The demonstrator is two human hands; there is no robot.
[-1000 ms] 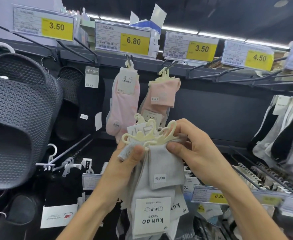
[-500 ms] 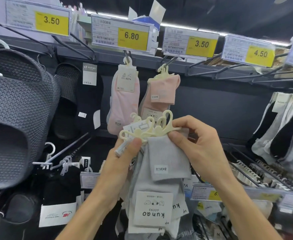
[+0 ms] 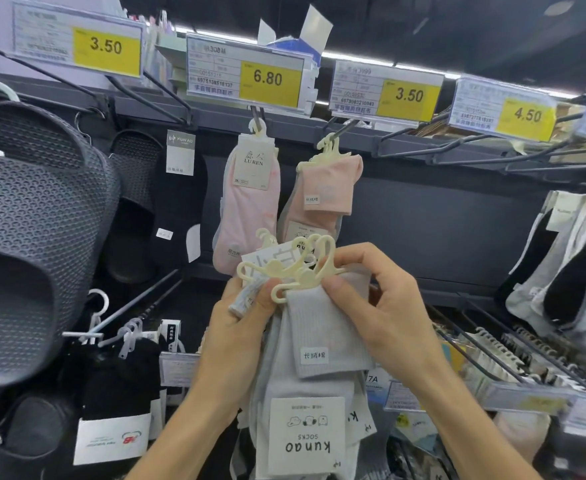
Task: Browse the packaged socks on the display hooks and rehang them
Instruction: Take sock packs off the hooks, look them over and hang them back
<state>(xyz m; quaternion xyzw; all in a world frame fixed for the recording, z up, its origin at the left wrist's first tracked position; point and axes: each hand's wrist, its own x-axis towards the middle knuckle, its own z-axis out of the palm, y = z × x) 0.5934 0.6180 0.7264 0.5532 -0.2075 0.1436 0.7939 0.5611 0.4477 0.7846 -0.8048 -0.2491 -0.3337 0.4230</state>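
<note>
Both left hand [image 3: 236, 330] and right hand [image 3: 385, 306] pinch grey socks [image 3: 322, 327], just below pink socks [image 3: 329, 188].

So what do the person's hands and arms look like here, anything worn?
Nothing worn. The left hand and right hand have no gloves and no rings on the fingers in view. The left forearm and right forearm show no sleeves, watch or bands down to the frame edge. The visible thumbnails are short and unpainted.
</note>
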